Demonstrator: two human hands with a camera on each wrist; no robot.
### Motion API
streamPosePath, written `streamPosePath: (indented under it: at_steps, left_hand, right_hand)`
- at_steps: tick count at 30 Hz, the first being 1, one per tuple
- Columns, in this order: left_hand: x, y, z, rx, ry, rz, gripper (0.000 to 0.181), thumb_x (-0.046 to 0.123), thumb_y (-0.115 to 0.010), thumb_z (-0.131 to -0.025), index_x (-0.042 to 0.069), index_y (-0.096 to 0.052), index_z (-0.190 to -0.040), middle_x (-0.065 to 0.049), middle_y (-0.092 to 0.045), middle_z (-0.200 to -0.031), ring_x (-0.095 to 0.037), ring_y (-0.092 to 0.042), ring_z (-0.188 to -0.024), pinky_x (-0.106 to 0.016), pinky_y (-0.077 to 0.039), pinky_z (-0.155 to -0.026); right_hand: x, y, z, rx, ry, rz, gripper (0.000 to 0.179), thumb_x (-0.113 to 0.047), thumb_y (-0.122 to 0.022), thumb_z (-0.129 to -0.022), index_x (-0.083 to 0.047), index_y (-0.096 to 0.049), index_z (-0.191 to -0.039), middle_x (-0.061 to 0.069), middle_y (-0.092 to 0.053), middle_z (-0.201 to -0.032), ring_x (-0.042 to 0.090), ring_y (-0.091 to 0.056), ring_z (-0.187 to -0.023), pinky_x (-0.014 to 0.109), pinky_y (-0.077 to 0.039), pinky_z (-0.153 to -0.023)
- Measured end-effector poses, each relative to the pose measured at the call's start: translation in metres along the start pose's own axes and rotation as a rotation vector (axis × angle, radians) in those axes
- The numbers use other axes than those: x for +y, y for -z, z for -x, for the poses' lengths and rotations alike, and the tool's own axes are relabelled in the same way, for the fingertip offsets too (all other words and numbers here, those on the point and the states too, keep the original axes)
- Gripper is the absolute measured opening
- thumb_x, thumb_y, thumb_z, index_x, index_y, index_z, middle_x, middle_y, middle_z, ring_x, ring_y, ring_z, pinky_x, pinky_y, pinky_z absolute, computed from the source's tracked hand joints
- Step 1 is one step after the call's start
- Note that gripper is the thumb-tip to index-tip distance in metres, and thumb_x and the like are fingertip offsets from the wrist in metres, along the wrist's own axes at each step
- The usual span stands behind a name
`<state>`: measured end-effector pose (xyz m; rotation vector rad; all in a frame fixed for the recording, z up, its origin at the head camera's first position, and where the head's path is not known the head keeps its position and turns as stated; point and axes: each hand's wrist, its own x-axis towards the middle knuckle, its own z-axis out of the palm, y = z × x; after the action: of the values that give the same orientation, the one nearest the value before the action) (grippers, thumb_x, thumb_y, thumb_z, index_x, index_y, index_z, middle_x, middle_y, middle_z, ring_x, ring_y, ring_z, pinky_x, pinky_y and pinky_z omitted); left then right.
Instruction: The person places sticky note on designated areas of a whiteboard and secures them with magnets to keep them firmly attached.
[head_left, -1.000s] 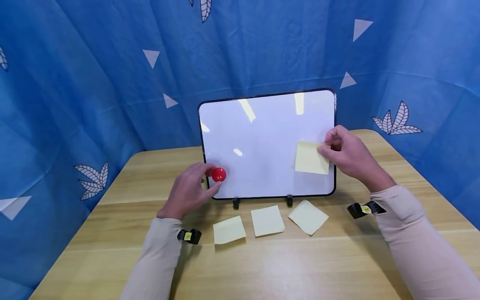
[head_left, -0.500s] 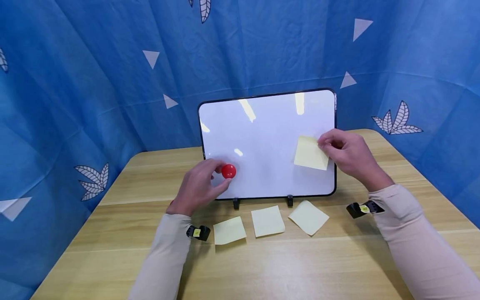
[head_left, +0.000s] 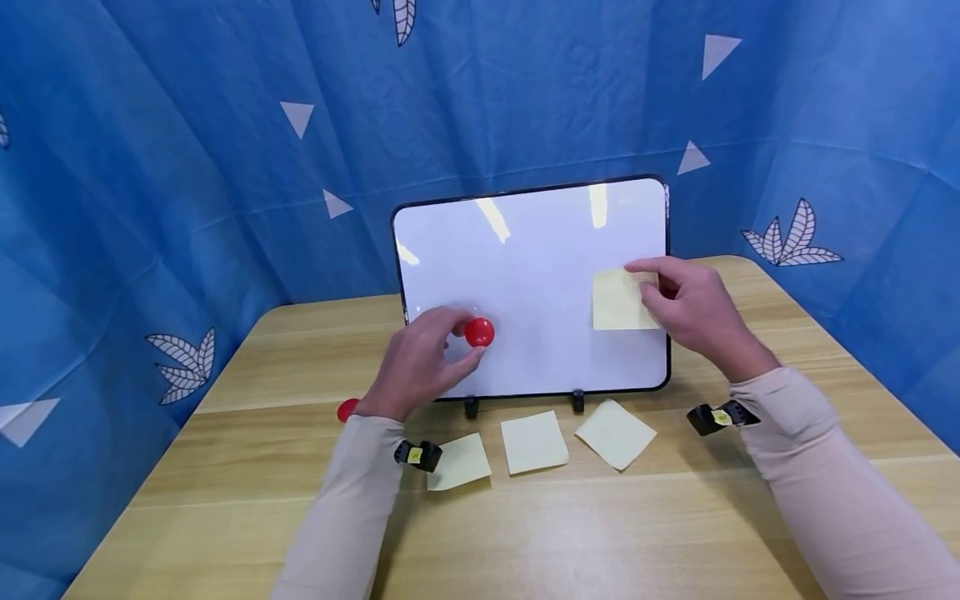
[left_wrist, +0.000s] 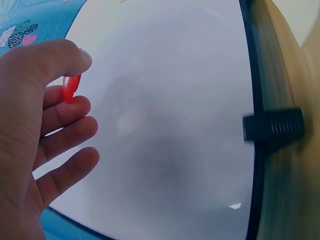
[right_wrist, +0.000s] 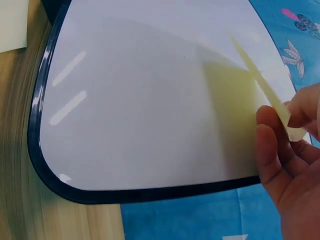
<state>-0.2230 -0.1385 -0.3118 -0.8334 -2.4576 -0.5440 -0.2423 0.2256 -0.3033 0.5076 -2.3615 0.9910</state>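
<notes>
My left hand (head_left: 422,358) pinches a round red magnet (head_left: 479,332) between thumb and fingers, in front of the lower left part of a whiteboard (head_left: 525,250). The left wrist view shows the magnet (left_wrist: 71,87) edge-on, between thumb and fingertips. At the board's right side, my right hand (head_left: 693,312) pinches a pale yellow sticky note (head_left: 618,302) by its right part. Seen from the right wrist, the note (right_wrist: 255,75) is nearly edge-on and stands off the board, with its yellowish reflection on the glossy surface.
Three more sticky notes lie on the wooden table: a left one (head_left: 463,463), a middle one (head_left: 535,442) and a right one (head_left: 617,434). Another red disc (head_left: 347,409) lies beside my left wrist, partly covered. Black feet (head_left: 578,401) hold the board up before a blue curtain (head_left: 525,100).
My left hand has moved right and slightly up with the magnet, uncovering another red disc on the table. My right hand has raised the sticky note a little; its index finger has stretched out.
</notes>
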Motion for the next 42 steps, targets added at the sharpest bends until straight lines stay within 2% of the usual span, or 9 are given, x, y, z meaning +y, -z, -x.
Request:
streamPosePath:
  at_steps: [4, 9, 12, 16, 21, 28, 35, 42]
  left_hand:
    - [0.006, -0.005, -0.006, -0.007, 0.001, 0.015, 0.059, 0.024, -0.091, -0.071, 0.01, -0.064, -0.122, -0.003, -0.067, -0.11, -0.017, -0.062, -0.093, -0.029, -0.057, -0.072]
    - [0.013, -0.013, -0.015, 0.01, 0.009, 0.035, 0.055, 0.025, -0.09, -0.073, 0.011, -0.065, -0.119, -0.001, -0.067, -0.108, -0.014, -0.061, -0.092, -0.028, -0.056, -0.073]
    - [0.019, -0.018, -0.023, 0.019, 0.009, 0.052, 0.055, 0.026, -0.09, -0.073, 0.011, -0.064, -0.12, -0.001, -0.067, -0.108, -0.013, -0.06, -0.092, -0.027, -0.056, -0.073]
    - [0.029, -0.024, -0.032, 0.012, 0.012, 0.07, 0.055, 0.027, -0.089, -0.075, 0.011, -0.064, -0.122, 0.0, -0.067, -0.109, -0.012, -0.061, -0.094, -0.025, -0.055, -0.074]
    - [0.042, -0.03, -0.042, -0.003, 0.024, 0.065, 0.054, 0.03, -0.088, -0.077, 0.012, -0.064, -0.122, 0.001, -0.067, -0.111, -0.011, -0.061, -0.095, -0.023, -0.054, -0.075]
    - [0.054, -0.037, -0.056, -0.013, -0.007, 0.039, 0.051, 0.032, -0.086, -0.079, 0.012, -0.065, -0.121, 0.002, -0.067, -0.107, -0.012, -0.061, -0.092, -0.021, -0.051, -0.074]
    - [0.062, -0.045, -0.07, -0.01, -0.032, 0.016, 0.049, 0.032, -0.083, -0.081, 0.012, -0.065, -0.122, 0.001, -0.068, -0.107, -0.009, -0.06, -0.087, -0.019, -0.05, -0.069]
    - [0.069, -0.051, -0.082, -0.008, -0.044, -0.003, 0.05, 0.033, -0.083, -0.081, 0.012, -0.064, -0.123, 0.0, -0.067, -0.109, -0.008, -0.061, -0.085, -0.018, -0.051, -0.069]
  right_hand:
    - [-0.001, -0.002, 0.001, 0.026, 0.016, -0.012, 0.029, -0.003, -0.06, -0.095, -0.008, -0.07, -0.121, 0.008, -0.052, -0.071, 0.02, -0.047, -0.065, 0.021, -0.037, -0.051]
    - [-0.005, -0.001, 0.001, 0.045, -0.039, -0.04, 0.018, -0.005, -0.064, -0.094, -0.002, -0.06, -0.111, 0.013, -0.063, -0.088, 0.022, -0.052, -0.077, 0.013, -0.042, -0.06]
    - [-0.005, 0.0, 0.001, 0.048, -0.045, -0.042, 0.012, -0.004, -0.065, -0.093, -0.003, -0.06, -0.104, 0.013, -0.064, -0.089, 0.023, -0.053, -0.076, 0.013, -0.043, -0.06]
    - [-0.001, -0.001, 0.001, 0.057, 0.0, -0.023, 0.006, -0.003, -0.064, -0.093, -0.004, -0.066, -0.098, 0.009, -0.063, -0.083, 0.02, -0.051, -0.072, 0.016, -0.042, -0.058]
    - [0.002, -0.004, 0.0, 0.067, 0.055, 0.001, 0.013, -0.002, -0.064, -0.093, -0.002, -0.071, -0.104, 0.007, -0.063, -0.08, 0.019, -0.05, -0.07, 0.019, -0.039, -0.057]
    - [0.001, -0.004, -0.001, 0.066, 0.104, 0.033, 0.015, 0.0, -0.064, -0.093, -0.002, -0.074, -0.103, 0.007, -0.061, -0.084, 0.017, -0.05, -0.07, 0.02, -0.038, -0.058]
    - [0.0, -0.004, -0.003, 0.073, 0.111, 0.035, 0.016, 0.003, -0.066, -0.09, -0.003, -0.075, -0.102, 0.008, -0.061, -0.093, 0.016, -0.05, -0.073, 0.018, -0.04, -0.058]
    - [0.002, -0.004, -0.005, 0.077, 0.093, 0.052, 0.028, 0.002, -0.068, -0.089, -0.004, -0.072, -0.116, 0.01, -0.061, -0.096, 0.018, -0.051, -0.075, 0.018, -0.042, -0.059]
